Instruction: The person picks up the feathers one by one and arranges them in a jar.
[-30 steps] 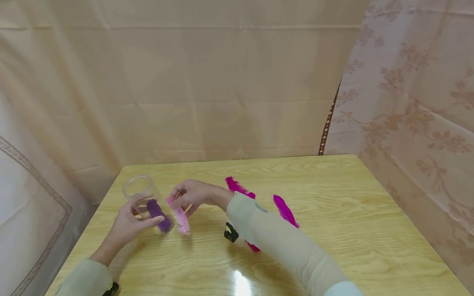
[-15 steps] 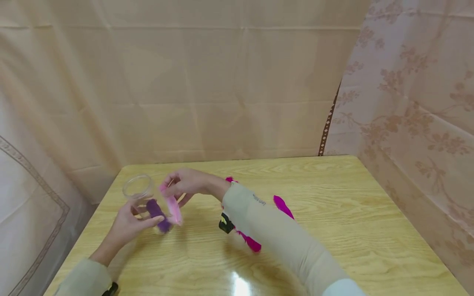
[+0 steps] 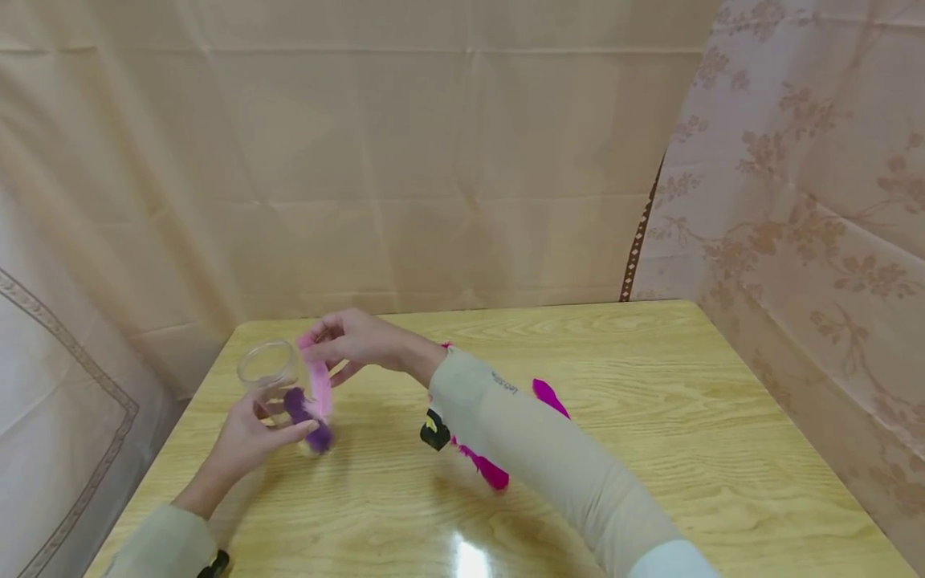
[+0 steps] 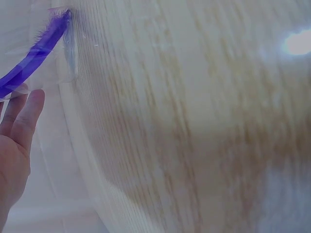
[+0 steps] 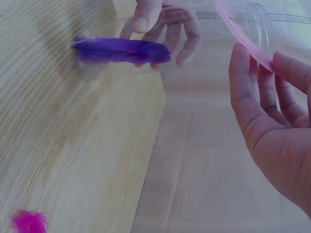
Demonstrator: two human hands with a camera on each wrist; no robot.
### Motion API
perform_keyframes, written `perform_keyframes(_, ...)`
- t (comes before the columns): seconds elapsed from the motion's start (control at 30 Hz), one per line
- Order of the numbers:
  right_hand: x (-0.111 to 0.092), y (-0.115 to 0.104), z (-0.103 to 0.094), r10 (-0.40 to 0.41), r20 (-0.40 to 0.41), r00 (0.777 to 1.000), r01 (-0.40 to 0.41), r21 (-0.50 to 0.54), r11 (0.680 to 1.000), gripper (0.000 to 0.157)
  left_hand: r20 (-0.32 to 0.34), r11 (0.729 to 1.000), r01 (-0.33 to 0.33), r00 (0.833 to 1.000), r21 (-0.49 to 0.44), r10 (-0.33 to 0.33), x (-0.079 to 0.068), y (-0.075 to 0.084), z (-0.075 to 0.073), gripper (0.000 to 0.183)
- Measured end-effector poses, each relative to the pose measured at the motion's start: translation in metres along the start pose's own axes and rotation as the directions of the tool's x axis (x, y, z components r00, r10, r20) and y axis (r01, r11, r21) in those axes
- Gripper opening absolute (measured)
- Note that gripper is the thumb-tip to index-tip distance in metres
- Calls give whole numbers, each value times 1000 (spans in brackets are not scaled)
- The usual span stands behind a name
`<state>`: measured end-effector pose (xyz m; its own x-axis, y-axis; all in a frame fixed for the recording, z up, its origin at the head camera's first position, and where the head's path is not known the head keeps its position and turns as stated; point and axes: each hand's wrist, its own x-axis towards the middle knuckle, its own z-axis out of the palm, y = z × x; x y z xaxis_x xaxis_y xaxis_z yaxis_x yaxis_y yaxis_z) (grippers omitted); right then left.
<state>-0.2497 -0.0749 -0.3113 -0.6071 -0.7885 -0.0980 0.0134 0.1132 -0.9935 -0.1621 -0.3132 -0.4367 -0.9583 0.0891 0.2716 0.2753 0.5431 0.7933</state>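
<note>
My left hand [image 3: 242, 437] grips the side of a clear plastic jar [image 3: 269, 381] that stands upright at the table's left. Inside the jar is a purple feather [image 3: 307, 421], also visible through its wall in the left wrist view [image 4: 36, 56]. The right hand [image 3: 364, 341] pinches a light pink feather [image 3: 320, 389] by its upper end, between thumb and fingertips, beside the jar's open top. From the right wrist, that pink feather [image 5: 238, 30] curves across the jar near its rim, and the left fingers show behind the clear wall.
Magenta feathers lie on the wooden table [image 3: 650, 449]: one near the front [image 3: 487, 470], one further right [image 3: 551, 396], partly behind the right sleeve [image 3: 535, 449]. A third shows only a tip [image 3: 446, 346]. Beige curtains [image 3: 462, 160] hang behind the table.
The right hand has moved up and left with the pink feather, from right of the jar to beside its rim. The left hand and jar have stayed in place.
</note>
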Motion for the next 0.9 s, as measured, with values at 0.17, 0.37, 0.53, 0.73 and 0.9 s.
perform_keyframes(0.17,2,-3,2,-27,-41,999,29,42,999,21,3,1000,-5,1000,-4,5,0,-1,0,69)
perform_keyframes(0.37,7,-7,5,-161,-181,970,181,101,978,21,-5,1000,8,1000,3,-8,0,-1,0,69)
perform_keyframes(0.53,8,-13,10,-242,-304,921,295,145,944,20,3,999,33,999,16,-33,-2,1,1,72)
perform_keyframes(0.73,9,-26,23,-284,-394,874,384,202,901,19,-3,1000,15,1000,6,-15,-1,1,-1,67)
perform_keyframes(0.9,13,-35,32,-355,-402,844,439,140,887,18,-7,1000,-6,1000,27,6,1,-2,-2,67)
